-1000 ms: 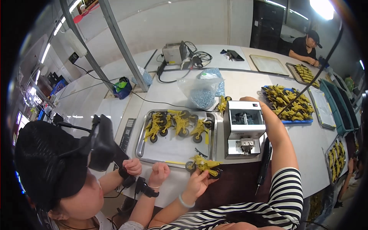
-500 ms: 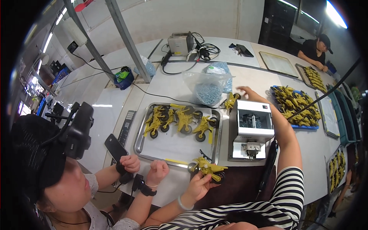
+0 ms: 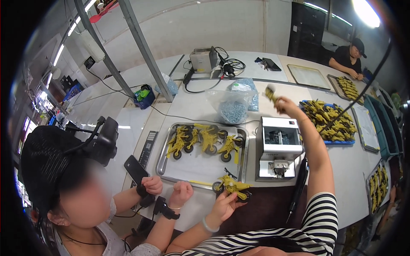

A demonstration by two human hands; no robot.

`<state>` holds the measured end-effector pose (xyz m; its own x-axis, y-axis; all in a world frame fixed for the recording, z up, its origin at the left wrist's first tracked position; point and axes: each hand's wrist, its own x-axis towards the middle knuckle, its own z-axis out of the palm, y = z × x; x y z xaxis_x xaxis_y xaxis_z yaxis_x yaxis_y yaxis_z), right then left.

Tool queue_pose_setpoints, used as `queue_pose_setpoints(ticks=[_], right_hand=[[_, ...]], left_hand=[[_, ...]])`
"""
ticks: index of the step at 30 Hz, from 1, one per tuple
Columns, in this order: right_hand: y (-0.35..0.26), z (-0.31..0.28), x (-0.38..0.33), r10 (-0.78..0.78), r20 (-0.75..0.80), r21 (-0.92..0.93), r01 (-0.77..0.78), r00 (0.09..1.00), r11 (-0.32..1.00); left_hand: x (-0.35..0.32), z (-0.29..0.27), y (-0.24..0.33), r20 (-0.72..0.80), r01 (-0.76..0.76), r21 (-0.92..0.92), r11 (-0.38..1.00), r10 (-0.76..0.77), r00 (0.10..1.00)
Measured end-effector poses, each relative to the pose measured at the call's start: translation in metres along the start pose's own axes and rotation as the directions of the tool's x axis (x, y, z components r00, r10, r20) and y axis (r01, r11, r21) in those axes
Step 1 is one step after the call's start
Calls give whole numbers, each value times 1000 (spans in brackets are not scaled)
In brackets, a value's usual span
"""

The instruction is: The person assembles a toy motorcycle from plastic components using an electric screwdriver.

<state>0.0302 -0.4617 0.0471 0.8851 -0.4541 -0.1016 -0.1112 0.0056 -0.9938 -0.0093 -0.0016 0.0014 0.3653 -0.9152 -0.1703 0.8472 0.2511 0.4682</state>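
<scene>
Near the front of the table, my left hand (image 3: 224,208) is closed round a yellow toy motorcycle (image 3: 232,186) with black wheels, its handlebar up. My right hand (image 3: 287,106), reaching past the far side of a silver screw feeder (image 3: 279,149), grips a second yellow toy motorcycle (image 3: 270,93) in the air; it is blurred and partly hidden by the fingers. Several more yellow toy motorcycles (image 3: 210,141) stand in a metal tray (image 3: 161,164) left of the feeder. A black electric screwdriver (image 3: 297,192) lies to the feeder's right.
Clear bags of small bluish pieces (image 3: 233,112) stand behind the tray. A blue bin (image 3: 339,142) heaped with yellow toys is at the right. On the left, a co-worker's hands (image 3: 181,194) rest near a phone (image 3: 136,169). Another person (image 3: 350,59) sits at the far right.
My right hand has lifted the toy motorcycle from behind the screw feeder and moved right with it. My left hand still holds its toy. The whole view has shifted slightly.
</scene>
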Motion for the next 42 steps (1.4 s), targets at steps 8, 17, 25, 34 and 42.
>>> queue_pose_setpoints(ticks=[8,17,25,34,42], right_hand=[[-105,78,-133,-255,-43,504,241,966,829],[-36,207,-288,-33,62,553,-6,998,833],[16,252,-299,-13,-266,730,210,964,650],[6,235,-299,68,131,938,-146,989,314],[30,251,-310,-122,588,809,-579,800,105]], left_hand=[[-1,-10,-4,129,-168,23,985,164,978],[-4,10,15,407,-267,-88,960,279,870],[-5,7,1,406,-410,49,911,357,841],[-11,11,2,424,-394,107,913,317,848],[-10,16,9,469,-500,196,844,367,803]])
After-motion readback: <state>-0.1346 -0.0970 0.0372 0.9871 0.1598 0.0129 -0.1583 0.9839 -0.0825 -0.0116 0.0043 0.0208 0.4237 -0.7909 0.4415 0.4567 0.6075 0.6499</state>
